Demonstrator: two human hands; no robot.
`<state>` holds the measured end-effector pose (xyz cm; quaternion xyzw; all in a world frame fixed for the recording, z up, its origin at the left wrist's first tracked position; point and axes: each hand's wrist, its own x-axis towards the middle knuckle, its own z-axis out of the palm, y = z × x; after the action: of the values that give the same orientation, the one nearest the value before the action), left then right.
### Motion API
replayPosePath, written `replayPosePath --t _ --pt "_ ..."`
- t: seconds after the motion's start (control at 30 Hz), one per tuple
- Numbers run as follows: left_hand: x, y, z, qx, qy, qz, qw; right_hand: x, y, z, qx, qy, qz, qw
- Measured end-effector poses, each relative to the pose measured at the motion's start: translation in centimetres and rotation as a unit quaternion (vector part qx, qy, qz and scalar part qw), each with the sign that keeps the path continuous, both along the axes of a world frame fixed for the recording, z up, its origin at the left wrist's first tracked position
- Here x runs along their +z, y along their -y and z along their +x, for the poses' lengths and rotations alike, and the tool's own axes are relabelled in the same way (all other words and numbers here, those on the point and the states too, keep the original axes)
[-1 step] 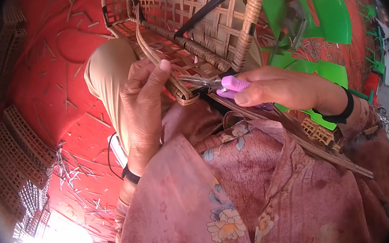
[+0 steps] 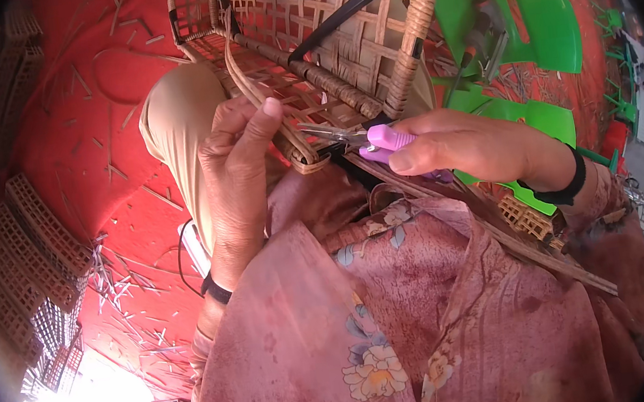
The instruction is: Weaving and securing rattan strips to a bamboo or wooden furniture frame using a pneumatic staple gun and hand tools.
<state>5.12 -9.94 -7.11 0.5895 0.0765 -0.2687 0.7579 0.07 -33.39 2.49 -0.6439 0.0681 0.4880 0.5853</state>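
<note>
My left hand (image 2: 233,151) is closed, with thumb and fingers pinching a bent, pale rattan strip (image 2: 247,82) at the near corner of a woven basket frame (image 2: 342,97). The strip loops up toward the frame's far side. In my right hand (image 2: 463,145) is a pair of snips (image 2: 383,142) with purple handles and narrow, pointed metal blades. Its tips lie beside the wrapped corner (image 2: 307,155), just right of my left thumb. Whether the blades touch the rattan, I cannot tell. My right fingers are mostly hidden under the handles.
A green plastic stool (image 2: 548,20) lies to the right, with a power tool (image 2: 487,31) on it. Woven lattice pieces (image 2: 44,233) stand at the left. Cane scraps (image 2: 120,275) litter the red floor. Long wooden strips (image 2: 534,248) cross my lap at the right.
</note>
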Motion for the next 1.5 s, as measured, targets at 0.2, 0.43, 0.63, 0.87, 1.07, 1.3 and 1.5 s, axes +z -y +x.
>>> replayPosePath --t 0.2,0.43,0.63,0.87,1.07,1.3,1.5 --pt "0.6 0.3 0.1 -0.003 0.023 0.016 1.0 -0.5 -0.3 -0.8 -0.027 0.051 0.003 0.998" --pt "1.0 0.8 0.3 0.013 -0.004 0.009 1.0 -0.4 -0.5 0.1 0.032 0.037 -0.034 0.998" --pt "0.9 0.7 0.6 0.004 -0.023 -0.006 1.0 0.1 -1.1 0.2 0.062 0.09 -0.072 0.991" --pt "0.6 1.0 0.9 0.008 -0.038 -0.028 0.999 -0.2 -2.5 -1.3 0.055 0.179 -0.2 0.962" --pt "-0.2 0.4 1.9 0.008 -0.102 -0.137 0.985 -0.2 -2.9 -1.2 0.01 0.14 -0.169 0.976" --pt "3.0 -1.0 0.7 0.076 0.166 0.153 0.971 -2.2 3.5 -7.1 -0.424 0.352 -0.062 0.832" --pt "5.9 -0.9 -1.0 -0.173 0.197 0.159 0.952 -15.9 15.3 -19.1 -0.631 0.098 -0.377 0.671"
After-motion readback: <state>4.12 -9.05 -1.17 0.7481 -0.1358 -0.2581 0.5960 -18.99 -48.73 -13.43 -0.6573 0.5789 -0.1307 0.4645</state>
